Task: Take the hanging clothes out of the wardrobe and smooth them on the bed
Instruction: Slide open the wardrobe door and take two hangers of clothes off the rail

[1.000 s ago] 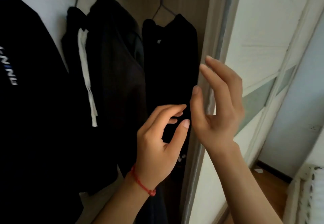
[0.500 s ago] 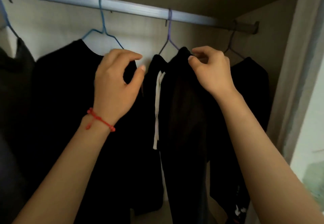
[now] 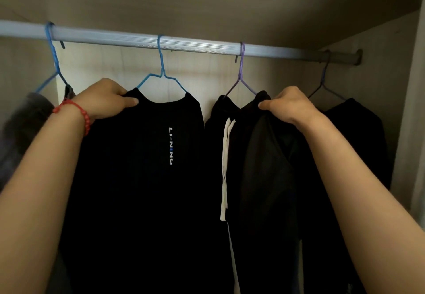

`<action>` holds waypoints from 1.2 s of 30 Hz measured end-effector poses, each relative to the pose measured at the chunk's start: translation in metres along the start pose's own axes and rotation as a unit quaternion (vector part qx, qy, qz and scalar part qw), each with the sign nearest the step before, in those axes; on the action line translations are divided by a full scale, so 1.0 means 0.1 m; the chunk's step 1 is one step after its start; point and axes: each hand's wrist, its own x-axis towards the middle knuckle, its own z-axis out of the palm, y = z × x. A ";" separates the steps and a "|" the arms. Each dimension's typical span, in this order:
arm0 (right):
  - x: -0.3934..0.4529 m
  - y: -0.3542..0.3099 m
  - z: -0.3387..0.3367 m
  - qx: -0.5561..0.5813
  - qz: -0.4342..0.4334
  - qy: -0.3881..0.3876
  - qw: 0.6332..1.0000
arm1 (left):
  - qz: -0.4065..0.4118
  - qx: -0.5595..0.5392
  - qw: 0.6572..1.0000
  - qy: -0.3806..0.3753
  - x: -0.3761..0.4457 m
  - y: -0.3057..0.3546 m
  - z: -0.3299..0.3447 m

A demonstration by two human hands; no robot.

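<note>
Both hands risen since earlier frame: I am gripping black shirt (image 3: pixel 147 155) shoulder, frame left, with left hand (image 3: pixel 104 99); right hand (image 3: pixel 288 103) pinching dark garment (image 3: pixel 264 155) top, right of center, both hanging on rail (image 3: pixel 195 45).

Home wardrobe: rail (image 3: pixel 207 46) of hung clothes (image 3: pixel 147 167) (mostly black).

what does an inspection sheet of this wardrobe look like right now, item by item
surface: rail runs across the wardrobe top; no bed in view
job's things: black logo shirt on blue hanger; dark garment with white drawstrings on purple hanger; black garment far right
clutter: grey garment at far left
grippers: left hand grips the logo shirt's shoulder; right hand grips the drawstring garment's top
cables: nothing seen
surroundings: pale back panel, wardrobe side wall
</note>
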 end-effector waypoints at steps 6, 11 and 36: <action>0.03 0.04 0.04 0.070 -0.021 0.029 0.997 | -0.048 -0.266 0.961 -0.057 -0.02 0.03 -0.02; 0.06 0.06 0.02 0.104 -0.045 0.051 0.992 | -0.016 -0.366 0.930 -0.021 -0.08 0.22 -0.08; -0.76 0.42 0.08 0.242 -0.106 0.080 0.961 | 0.000 -0.444 0.895 0.032 -0.99 0.26 0.27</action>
